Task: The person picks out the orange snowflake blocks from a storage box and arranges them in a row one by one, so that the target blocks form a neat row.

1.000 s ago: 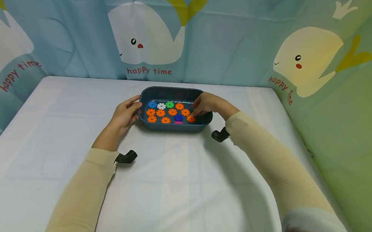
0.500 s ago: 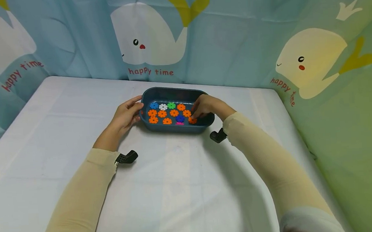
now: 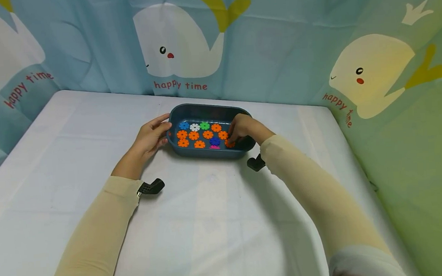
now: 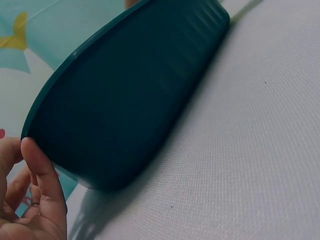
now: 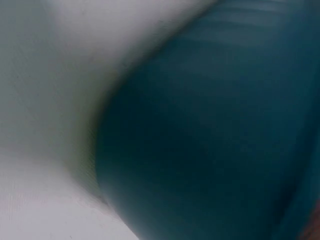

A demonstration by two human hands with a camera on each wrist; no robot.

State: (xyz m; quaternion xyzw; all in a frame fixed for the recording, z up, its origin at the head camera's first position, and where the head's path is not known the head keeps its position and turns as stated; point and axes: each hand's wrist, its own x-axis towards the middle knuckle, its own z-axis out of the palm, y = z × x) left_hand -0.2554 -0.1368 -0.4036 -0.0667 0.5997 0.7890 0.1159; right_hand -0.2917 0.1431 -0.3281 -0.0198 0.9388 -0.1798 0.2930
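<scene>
A dark teal oblong basin [image 3: 210, 154] stands on the white table, with notched plastic discs spread over its floor. My left hand [image 3: 149, 138] grips its left end; in the left wrist view the thumb [image 4: 42, 172] presses the rim from outside. Inside the right end, my right hand [image 3: 243, 127] reaches down with curled fingers, which pinch an orange disc [image 3: 229, 143] and partly cover it. A dark blue disc [image 3: 215, 141] lies left of that, above a partly hidden pink piece [image 3: 215, 147]. White [image 3: 194, 127] and green [image 3: 204, 125] discs lie farther back.
Several other orange discs [image 3: 193, 136] and a light blue disc [image 3: 184, 126] lie in the basin. The white tablecloth [image 3: 196, 224] extends in front. Behind hangs a whale-print curtain [image 3: 276, 50], which continues along the right side. Black wrist mounts [image 3: 152, 186] stick out from the sleeves.
My right wrist has shifted slightly left and the right hand now points more steeply into the basin. The orange disc stays beside its fingertips. My left hand keeps its hold; the view has shifted slightly.
</scene>
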